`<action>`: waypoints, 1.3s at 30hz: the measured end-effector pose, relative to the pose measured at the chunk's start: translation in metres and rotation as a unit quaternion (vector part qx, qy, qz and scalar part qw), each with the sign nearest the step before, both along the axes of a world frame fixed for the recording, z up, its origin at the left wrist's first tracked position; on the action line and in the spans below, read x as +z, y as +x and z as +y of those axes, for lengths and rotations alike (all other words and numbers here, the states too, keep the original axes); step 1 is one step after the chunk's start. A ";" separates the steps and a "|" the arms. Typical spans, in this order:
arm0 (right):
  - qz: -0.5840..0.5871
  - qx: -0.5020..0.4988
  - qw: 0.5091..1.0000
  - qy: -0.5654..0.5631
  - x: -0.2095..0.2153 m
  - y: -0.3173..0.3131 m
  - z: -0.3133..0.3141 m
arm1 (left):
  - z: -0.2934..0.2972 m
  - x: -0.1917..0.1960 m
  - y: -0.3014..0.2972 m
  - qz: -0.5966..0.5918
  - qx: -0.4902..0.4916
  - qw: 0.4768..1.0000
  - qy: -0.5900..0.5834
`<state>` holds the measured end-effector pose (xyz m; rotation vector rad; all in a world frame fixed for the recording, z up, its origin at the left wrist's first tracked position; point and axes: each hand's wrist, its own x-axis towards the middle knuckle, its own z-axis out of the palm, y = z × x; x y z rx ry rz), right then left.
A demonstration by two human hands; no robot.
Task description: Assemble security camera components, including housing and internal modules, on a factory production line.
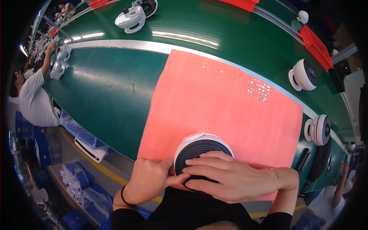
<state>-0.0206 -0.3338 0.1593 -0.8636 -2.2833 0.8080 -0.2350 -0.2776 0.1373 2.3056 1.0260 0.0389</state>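
Round white-and-black plastic device (191, 148) at the near edge of the pink rectangular mat (214, 103).
Left hand (150, 178), fingers curled at its rim, grip unclear; right hand (228, 174) over its ridged face, fingers apart.

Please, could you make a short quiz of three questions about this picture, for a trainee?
1. True or false: the right hand touches the dark ridged face of the white round device.
2. Choose: the small shiny pieces lie on A) the pink mat; B) the floor; C) the right forearm.
3. Which wrist wears a thin dark band?

Key: 1. True. 2. A. 3. The wrist of the left hand.
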 end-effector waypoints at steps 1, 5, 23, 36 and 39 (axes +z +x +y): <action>0.025 -0.014 1.000 -0.012 -0.002 -0.001 0.000 | 0.001 0.000 0.000 0.003 -0.004 1.000 -0.003; 0.013 -0.142 0.989 0.033 -0.009 0.001 -0.003 | 0.005 0.000 -0.002 0.017 -0.021 1.000 0.002; 0.165 -0.170 0.838 -0.491 -0.041 0.027 0.002 | 0.024 -0.018 0.006 -0.113 0.001 0.965 -0.237; 0.148 -0.318 0.928 -0.124 -0.040 0.026 0.021 | 0.026 -0.005 0.041 -0.300 0.000 0.946 -0.120; 0.198 -0.346 0.914 -0.071 -0.038 0.031 0.035 | 0.052 -0.009 0.049 -0.319 -0.002 0.936 -0.150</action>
